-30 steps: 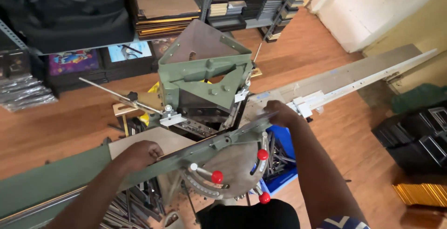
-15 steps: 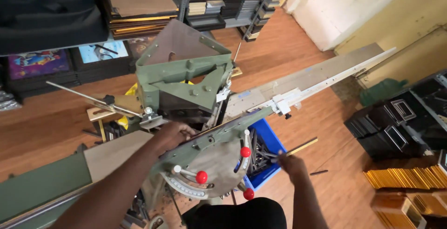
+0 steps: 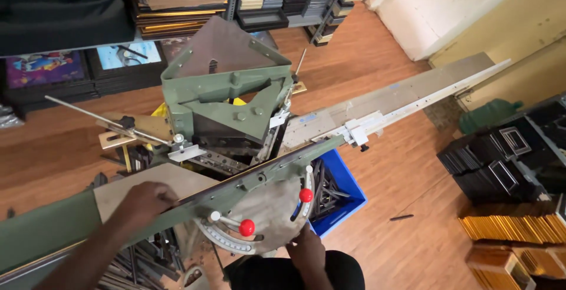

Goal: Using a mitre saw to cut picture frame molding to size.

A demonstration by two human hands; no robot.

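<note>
A green mitre-cutting machine (image 3: pixel 200 89) stands in front of me, with a round angle plate (image 3: pixel 265 207) and two red-knobbed levers (image 3: pixel 247 227). A thin dark moulding strip (image 3: pixel 277 169) lies along the machine's green fence. My left hand (image 3: pixel 144 198) rests on the beige table plate (image 3: pixel 177 178), fingers curled against the fence and the strip's left end. My right hand (image 3: pixel 306 249) sits at the near edge of the round plate, just below the right red knob (image 3: pixel 306 195). Its fingers are hidden.
A long grey measuring arm (image 3: pixel 401 98) with a sliding stop runs to the upper right. A blue bin (image 3: pixel 345 193) of offcuts stands under the machine. Black frames (image 3: pixel 501 166) and gold mouldings (image 3: pixel 513 225) are stacked at the right; shelves and pictures line the back.
My right hand left the strip's right end, swung out over the floor, then came in to the plate's near edge. My left hand stayed on the fence.
</note>
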